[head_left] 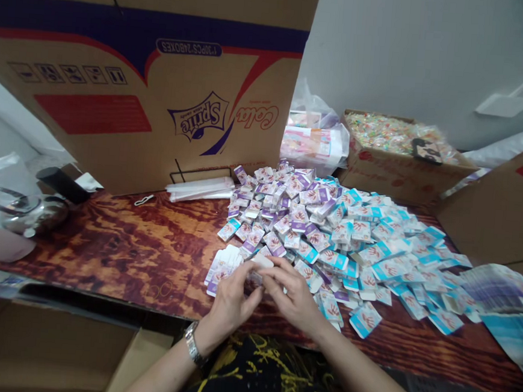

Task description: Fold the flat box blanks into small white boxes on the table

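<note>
Between my two hands, just above the near part of the table, is a small white paper box. My left hand, with a metal watch on its wrist, has its fingers closed round the box's left side. From the right, my right hand presses its fingers on the box's top end. The box's lower part is mostly hidden by my fingers. Flat purple-and-white cartons lie beside my left hand. Beyond and to the right spreads a heap of small purple boxes and blue boxes.
A large cardboard carton stands at the back left. Behind the heap are a candy-filled box and a plastic bag. Flat blue card sheets lie far right. A metal kettle stands left on the wooden table.
</note>
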`<control>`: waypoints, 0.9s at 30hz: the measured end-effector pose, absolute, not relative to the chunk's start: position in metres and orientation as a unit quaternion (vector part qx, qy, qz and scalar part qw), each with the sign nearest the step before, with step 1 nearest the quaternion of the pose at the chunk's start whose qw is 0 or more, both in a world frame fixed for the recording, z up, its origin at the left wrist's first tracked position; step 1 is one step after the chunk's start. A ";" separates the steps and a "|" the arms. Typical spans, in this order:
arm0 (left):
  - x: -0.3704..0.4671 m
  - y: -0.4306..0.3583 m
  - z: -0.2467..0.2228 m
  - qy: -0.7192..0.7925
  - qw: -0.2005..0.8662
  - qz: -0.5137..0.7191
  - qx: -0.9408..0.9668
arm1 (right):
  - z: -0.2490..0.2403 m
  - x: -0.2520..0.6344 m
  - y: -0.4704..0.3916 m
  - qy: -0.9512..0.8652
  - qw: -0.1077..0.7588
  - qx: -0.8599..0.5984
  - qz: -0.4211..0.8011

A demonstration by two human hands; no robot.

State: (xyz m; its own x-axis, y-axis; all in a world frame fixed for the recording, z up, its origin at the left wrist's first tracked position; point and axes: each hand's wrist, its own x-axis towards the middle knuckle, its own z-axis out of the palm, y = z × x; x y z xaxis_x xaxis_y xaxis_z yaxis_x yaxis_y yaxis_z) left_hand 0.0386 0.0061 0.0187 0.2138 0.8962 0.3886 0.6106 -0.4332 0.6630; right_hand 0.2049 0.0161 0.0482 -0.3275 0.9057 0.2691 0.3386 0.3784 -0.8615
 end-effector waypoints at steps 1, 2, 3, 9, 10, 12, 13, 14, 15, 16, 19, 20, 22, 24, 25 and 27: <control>0.038 0.006 0.017 0.490 0.186 0.374 0.765 | 0.050 0.204 0.017 -0.702 0.400 -0.438 0.394; 0.038 0.006 0.016 0.483 0.181 0.369 0.773 | 0.051 0.204 0.018 -0.670 0.408 -0.450 0.426; 0.037 0.006 0.015 0.479 0.173 0.365 0.779 | 0.053 0.203 0.020 -0.638 0.417 -0.459 0.456; 0.039 0.003 0.016 0.485 0.125 0.360 0.787 | 0.060 0.200 0.031 -0.590 0.394 -0.459 0.534; 0.040 0.002 0.017 0.490 0.117 0.356 0.787 | 0.062 0.199 0.030 -0.611 0.392 -0.472 0.500; 0.040 0.002 0.018 0.502 0.104 0.340 0.788 | 0.066 0.198 0.026 -0.667 0.390 -0.488 0.405; 0.040 0.002 0.018 0.507 0.101 0.331 0.789 | 0.067 0.198 0.023 -0.694 0.390 -0.484 0.363; 0.040 0.002 0.017 0.511 0.102 0.324 0.790 | 0.067 0.197 0.020 -0.718 0.389 -0.472 0.332; 0.040 0.002 0.016 0.515 0.108 0.317 0.789 | 0.067 0.196 0.016 -0.737 0.388 -0.458 0.312; 0.040 0.002 0.015 0.519 0.117 0.313 0.787 | 0.066 0.195 0.013 -0.751 0.386 -0.444 0.300; 0.041 0.003 0.011 0.526 0.143 0.304 0.781 | 0.058 0.194 0.011 -0.767 0.374 -0.424 0.303; 0.041 0.003 0.011 0.527 0.149 0.303 0.780 | 0.055 0.194 0.015 -0.766 0.364 -0.422 0.320; 0.040 0.003 0.013 0.526 0.150 0.312 0.777 | 0.048 0.196 0.028 -0.733 0.359 -0.431 0.386; 0.038 0.001 0.017 0.529 0.141 0.342 0.764 | 0.043 0.200 0.046 -0.625 0.416 -0.468 0.467; 0.037 0.001 0.018 0.533 0.139 0.361 0.752 | 0.040 0.202 0.054 -0.550 0.462 -0.486 0.498; 0.034 -0.002 0.018 0.541 0.159 0.383 0.731 | 0.033 0.207 0.064 -0.439 0.530 -0.509 0.516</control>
State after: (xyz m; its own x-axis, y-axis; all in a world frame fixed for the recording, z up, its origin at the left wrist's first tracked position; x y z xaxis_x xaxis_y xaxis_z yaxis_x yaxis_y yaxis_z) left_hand 0.0339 -0.0021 0.0176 0.1206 0.9133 0.3890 0.6695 -0.3641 0.6475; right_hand 0.2066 0.0641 0.0332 0.0807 0.9949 -0.0599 -0.1003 -0.0517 -0.9936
